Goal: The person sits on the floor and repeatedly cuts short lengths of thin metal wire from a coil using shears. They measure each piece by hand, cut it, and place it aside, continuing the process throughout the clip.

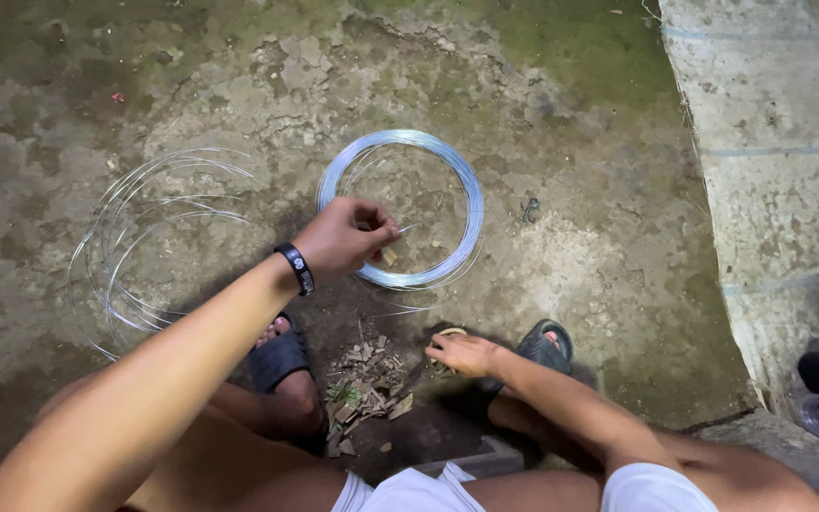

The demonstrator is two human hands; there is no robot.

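While left hand (341, 239) pinches, wire coil (400, 209) beneath

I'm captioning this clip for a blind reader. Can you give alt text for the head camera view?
Seen from above, a seated person's left hand pinches a thin wire end over a neat coil of silvery wire on a cracked concrete floor. The right hand rests low by a sandalled foot; loose wire loops lie at left.
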